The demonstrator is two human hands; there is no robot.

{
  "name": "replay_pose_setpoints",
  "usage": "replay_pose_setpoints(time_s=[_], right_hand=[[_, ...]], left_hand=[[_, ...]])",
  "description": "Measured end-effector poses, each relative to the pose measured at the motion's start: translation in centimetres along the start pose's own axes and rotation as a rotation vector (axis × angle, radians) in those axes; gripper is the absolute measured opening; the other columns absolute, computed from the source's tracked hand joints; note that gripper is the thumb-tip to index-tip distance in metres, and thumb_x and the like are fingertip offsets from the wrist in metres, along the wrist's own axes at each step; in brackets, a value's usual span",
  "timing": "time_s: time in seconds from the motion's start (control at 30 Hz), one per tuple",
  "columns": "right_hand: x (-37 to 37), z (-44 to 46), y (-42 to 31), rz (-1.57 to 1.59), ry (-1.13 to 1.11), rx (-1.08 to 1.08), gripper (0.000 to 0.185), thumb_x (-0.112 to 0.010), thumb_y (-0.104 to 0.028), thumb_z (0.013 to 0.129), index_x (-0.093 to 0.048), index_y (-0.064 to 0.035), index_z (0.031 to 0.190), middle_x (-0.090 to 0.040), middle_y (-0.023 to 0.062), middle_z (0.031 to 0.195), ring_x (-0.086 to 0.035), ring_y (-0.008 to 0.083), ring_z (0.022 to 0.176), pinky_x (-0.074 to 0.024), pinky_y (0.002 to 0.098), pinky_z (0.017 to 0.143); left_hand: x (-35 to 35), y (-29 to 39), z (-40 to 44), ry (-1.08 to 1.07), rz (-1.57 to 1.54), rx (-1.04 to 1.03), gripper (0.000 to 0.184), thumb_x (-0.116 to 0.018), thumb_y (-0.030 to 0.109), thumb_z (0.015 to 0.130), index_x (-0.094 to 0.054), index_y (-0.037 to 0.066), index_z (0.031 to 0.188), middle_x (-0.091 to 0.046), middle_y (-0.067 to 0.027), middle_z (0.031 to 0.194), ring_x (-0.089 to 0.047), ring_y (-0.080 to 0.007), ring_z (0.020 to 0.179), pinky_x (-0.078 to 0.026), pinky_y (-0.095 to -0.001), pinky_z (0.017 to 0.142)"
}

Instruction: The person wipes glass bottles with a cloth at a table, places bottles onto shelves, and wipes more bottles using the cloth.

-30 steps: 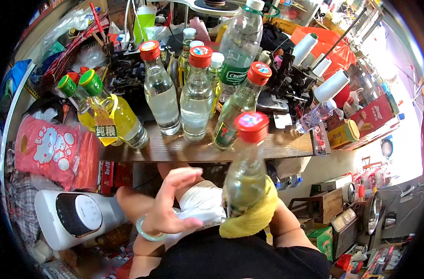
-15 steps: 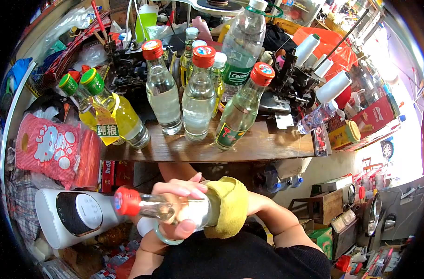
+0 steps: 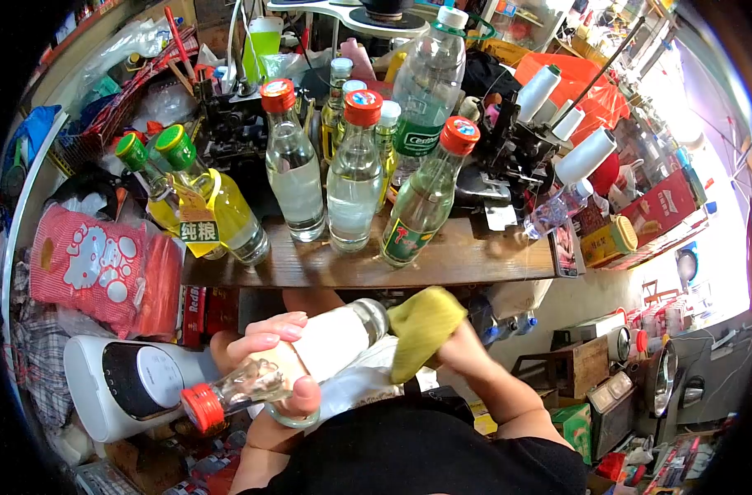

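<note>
My left hand is wrapped round a clear glass bottle with a red cap, which lies tilted above my lap, cap towards the lower left. A green bangle circles that wrist. In my right hand is a yellow-green cloth, bunched up just beside the bottle's base. Three more red-capped bottles stand on the wooden table in front: a clear one, another clear one and one with a green label. My right fingers are partly hidden by the cloth.
Green-capped bottles with yellow tags stand at the table's left. Behind are a large plastic bottle and a sewing machine with white thread cones. A white appliance and pink Hello Kitty bag are on the left.
The cloth has come off the bottle's lower end and moved right and up with my right hand. The bottle has tilted, its cap lower and its base higher, still in my left hand.
</note>
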State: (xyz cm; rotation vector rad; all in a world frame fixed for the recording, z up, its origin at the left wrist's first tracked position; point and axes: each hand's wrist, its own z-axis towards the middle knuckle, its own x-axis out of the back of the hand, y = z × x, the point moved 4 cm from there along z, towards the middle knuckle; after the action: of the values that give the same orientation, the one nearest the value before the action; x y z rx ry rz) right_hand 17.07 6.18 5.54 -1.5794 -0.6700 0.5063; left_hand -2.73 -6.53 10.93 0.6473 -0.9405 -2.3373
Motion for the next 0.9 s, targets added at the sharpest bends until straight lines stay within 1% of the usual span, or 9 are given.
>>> replay_pose_setpoints(time_s=[0.1,0.2,0.27,0.3,0.37,0.4,0.47,0.57,0.9], right_hand=[[4.6,-0.2,-1.6,0.425,0.602,0.215,0.029,-0.045,-0.010,0.096,-0.052,-0.0020,0.122,-0.061,0.0126,0.113,-0.061,0.0222,0.102,-0.0510,0.0364,0.090],[8.8,0.6,-3.2,0.480,0.633,0.644,0.031,-0.045,-0.013,0.098,-0.049,0.0005,0.125,-0.058,0.0147,0.118,-0.061,0.0273,0.105,-0.0520,0.0423,0.091],[10.2,1.8,-1.1,0.393,0.755,0.688,0.030,-0.049,-0.014,0.097,-0.049,0.0006,0.123,-0.059,0.0132,0.117,-0.060,0.0273,0.106,-0.0508,0.0400,0.092],[11.3,2.3,0.4,0.394,0.748,0.688,0.030,-0.049,-0.014,0.097,-0.049,0.0006,0.123,-0.059,0.0132,0.117,-0.060,0.0273,0.106,-0.0508,0.0400,0.092],[12.2,4.1,2.8,-0.528,0.592,0.262,0.032,-0.055,-0.017,0.094,-0.052,0.0021,0.120,-0.058,0.0170,0.118,-0.059,0.0308,0.107,-0.0481,0.0405,0.091],[10.2,4.4,-0.7,-0.911,0.414,0.139,0.032,-0.060,-0.025,0.090,-0.059,0.0051,0.101,-0.060,0.0240,0.104,-0.059,0.0385,0.096,-0.0472,0.0443,0.083],[10.3,3.5,-0.3,-1.315,0.318,0.175,0.034,-0.062,-0.030,0.087,-0.060,0.0036,0.092,-0.060,0.0262,0.093,-0.057,0.0409,0.088,-0.0455,0.0479,0.078],[9.8,2.9,-3.4,-1.197,0.306,-0.053,0.033,-0.062,-0.031,0.088,-0.057,0.0015,0.086,-0.061,0.0215,0.087,-0.058,0.0392,0.081,-0.0459,0.0460,0.072],[8.1,5.4,-6.7,-1.549,0.539,0.018,0.034,-0.061,-0.036,0.088,-0.060,-0.0029,0.079,-0.064,0.0144,0.074,-0.063,0.0332,0.069,-0.0483,0.0434,0.063]], left_hand=[[0.7,0.0,-0.1,-0.030,0.043,-0.005,0.058,-0.070,0.045,0.079,-0.038,0.008,0.112,-0.049,-0.0113,0.097,-0.053,-0.0245,0.092,-0.046,-0.0408,0.086],[1.4,0.1,-0.4,-0.047,0.036,-0.030,0.055,-0.076,0.032,0.077,-0.040,0.006,0.109,-0.056,-0.0131,0.095,-0.060,-0.0251,0.088,-0.051,-0.0393,0.084],[2.4,-0.1,-0.8,-0.073,0.052,-0.016,0.054,-0.076,0.031,0.077,-0.041,0.005,0.110,-0.055,-0.0132,0.097,-0.059,-0.0253,0.089,-0.051,-0.0395,0.084],[2.8,-0.2,-0.9,-0.080,0.054,0.013,0.054,-0.076,0.030,0.077,-0.041,0.005,0.110,-0.055,-0.0135,0.097,-0.059,-0.0256,0.089,-0.051,-0.0395,0.084],[3.8,-0.7,-1.2,-0.085,0.038,0.045,0.053,-0.075,0.027,0.077,-0.041,0.004,0.111,-0.056,-0.0143,0.096,-0.059,-0.0263,0.089,-0.051,-0.0390,0.084],[4.4,-0.9,-1.4,-0.079,0.037,0.040,0.053,-0.075,0.027,0.077,-0.041,0.004,0.111,-0.056,-0.0143,0.096,-0.059,-0.0263,0.089,-0.051,-0.0390,0.084],[5.5,-1.2,-1.5,-0.122,0.078,0.056,0.052,-0.074,0.026,0.077,-0.042,0.003,0.111,-0.056,-0.0144,0.096,-0.060,-0.0265,0.089,-0.051,-0.0386,0.084],[6.7,-1.5,-1.6,-0.155,0.103,0.055,0.050,-0.074,0.024,0.077,-0.043,0.003,0.110,-0.056,-0.0142,0.097,-0.060,-0.0258,0.090,-0.052,-0.0385,0.084],[11.3,-0.9,-1.7,-0.142,0.172,0.085,0.049,-0.072,0.026,0.075,-0.044,0.003,0.108,-0.057,-0.0142,0.094,-0.060,-0.0269,0.087,-0.050,-0.0399,0.081]])
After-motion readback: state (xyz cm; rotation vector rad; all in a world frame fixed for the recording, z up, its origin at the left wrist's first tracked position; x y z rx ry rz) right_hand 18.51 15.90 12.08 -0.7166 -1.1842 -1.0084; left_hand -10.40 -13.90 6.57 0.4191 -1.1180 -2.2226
